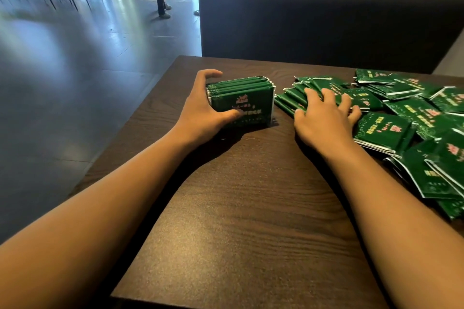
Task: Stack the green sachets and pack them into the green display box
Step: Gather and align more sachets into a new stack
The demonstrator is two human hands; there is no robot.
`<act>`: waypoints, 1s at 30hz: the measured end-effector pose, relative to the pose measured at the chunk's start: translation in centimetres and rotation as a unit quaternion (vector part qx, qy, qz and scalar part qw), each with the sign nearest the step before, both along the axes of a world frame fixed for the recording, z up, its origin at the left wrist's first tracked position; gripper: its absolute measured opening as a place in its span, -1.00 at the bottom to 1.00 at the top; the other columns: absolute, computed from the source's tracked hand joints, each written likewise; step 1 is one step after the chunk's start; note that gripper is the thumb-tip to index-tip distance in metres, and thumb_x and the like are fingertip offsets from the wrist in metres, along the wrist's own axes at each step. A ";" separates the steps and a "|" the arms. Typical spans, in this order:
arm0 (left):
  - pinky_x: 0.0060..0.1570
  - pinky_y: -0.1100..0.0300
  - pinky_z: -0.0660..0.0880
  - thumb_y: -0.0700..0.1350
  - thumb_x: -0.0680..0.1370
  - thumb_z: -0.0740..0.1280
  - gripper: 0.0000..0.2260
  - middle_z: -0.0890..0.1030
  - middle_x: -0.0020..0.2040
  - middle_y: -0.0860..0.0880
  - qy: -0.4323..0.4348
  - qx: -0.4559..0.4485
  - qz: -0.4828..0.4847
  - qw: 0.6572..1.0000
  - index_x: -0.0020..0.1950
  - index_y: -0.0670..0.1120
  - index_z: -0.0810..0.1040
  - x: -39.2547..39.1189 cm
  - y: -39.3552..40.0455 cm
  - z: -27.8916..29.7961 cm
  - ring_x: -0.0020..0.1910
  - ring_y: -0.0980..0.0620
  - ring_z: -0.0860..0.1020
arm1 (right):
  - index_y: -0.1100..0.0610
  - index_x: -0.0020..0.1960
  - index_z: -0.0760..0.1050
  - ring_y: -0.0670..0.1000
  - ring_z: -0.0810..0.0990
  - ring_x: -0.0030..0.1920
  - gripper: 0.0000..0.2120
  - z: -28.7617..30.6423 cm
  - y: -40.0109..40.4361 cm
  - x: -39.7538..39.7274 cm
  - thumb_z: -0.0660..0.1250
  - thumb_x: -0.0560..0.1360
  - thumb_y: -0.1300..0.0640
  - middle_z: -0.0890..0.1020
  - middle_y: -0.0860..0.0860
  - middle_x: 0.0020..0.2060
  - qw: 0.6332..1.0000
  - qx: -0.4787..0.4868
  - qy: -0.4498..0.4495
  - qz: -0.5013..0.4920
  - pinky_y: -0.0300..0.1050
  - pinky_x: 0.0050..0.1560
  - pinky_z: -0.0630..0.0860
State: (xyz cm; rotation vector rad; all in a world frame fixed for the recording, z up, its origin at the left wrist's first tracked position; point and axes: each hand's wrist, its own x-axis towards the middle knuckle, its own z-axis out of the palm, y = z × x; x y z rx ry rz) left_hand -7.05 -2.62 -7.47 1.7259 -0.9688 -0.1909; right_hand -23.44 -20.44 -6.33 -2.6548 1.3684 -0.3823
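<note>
head view, looking down at a dark wooden table (246, 208). the left hand (200, 113) steadies a green display box (242, 103) near the table's far left edge, thumb on its printed front, fingers curved around the left side and back. the box stands upright, already packed with sachets on edge. just to its right, the right hand (326, 118) rests with fingers spread and gently bent on a fanned row of green sachets (293, 100); whether it grips any i cannot tell. a loose pile of sachets (414, 133) sprawls across the right side. to do this step well, probably gather the fanned row, square its edges against the table, and keep the box braced while sliding the stack in.
</note>
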 end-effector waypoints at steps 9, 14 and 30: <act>0.31 0.00 0.58 -0.15 0.43 0.62 -0.30 0.53 0.31 -0.03 -0.006 0.001 0.012 1.000 0.45 0.02 0.32 0.1 0.1 0.2 0.26 0.05 0.58 | 0.09 0.50 0.33 0.30 0.22 0.42 -0.50 0.5 0.4 0.5 0.16 0.62 -0.09 0.35 0.22 0.46 0.996 -0.075 -0.043 -0.010 0.24 0.39 0.12; 0.30 0.03 0.58 -0.15 0.43 0.62 -0.31 0.53 0.30 -0.02 -0.009 0.000 0.016 1.000 0.44 0.01 0.34 0.2 0.1 0.0 0.25 0.06 0.58 | 0.06 0.41 0.40 0.28 0.25 0.37 -0.61 0.7 0.5 0.3 0.22 0.61 0.03 0.41 0.14 0.34 0.997 -0.056 -0.050 0.011 0.28 0.37 0.11; 0.27 -0.07 0.60 -0.14 0.39 0.63 -0.29 0.56 0.28 -0.05 -0.004 -0.016 0.046 0.999 0.42 0.08 0.34 0.6 -0.1 -0.4 0.22 0.00 0.61 | 0.08 0.14 0.66 0.17 0.58 0.17 -0.74 0.4 -0.2 0.1 0.34 0.51 0.24 0.68 0.07 0.10 0.963 -0.123 -0.207 0.122 0.13 0.24 0.49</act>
